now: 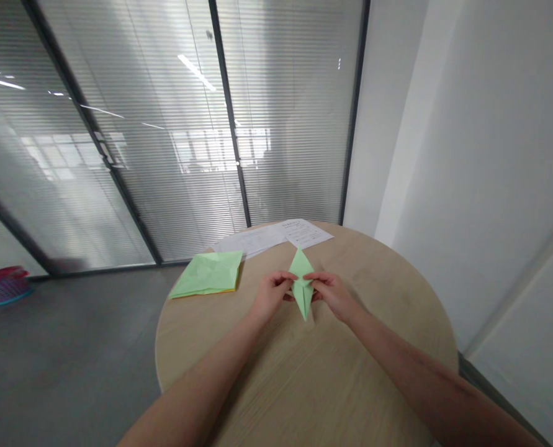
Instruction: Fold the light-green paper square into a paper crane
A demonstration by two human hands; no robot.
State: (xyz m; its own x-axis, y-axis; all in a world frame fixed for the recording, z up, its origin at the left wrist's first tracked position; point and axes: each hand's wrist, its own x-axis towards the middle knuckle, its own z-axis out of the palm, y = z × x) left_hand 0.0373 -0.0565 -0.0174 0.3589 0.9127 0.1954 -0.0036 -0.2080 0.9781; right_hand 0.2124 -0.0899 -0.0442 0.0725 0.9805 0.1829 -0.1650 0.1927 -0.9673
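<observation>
A light green folded paper, a long diamond shape with points at top and bottom, stands over the middle of the round wooden table. My left hand pinches its left side at the waist. My right hand pinches its right side at the same height. Both hands have their fingers closed on the paper, and both forearms reach in from the near edge.
A stack of light green paper sheets lies at the table's far left. White printed sheets lie at the far edge. Glass partitions with blinds stand behind, a white wall to the right. A pink and blue basket sits on the grey floor at left.
</observation>
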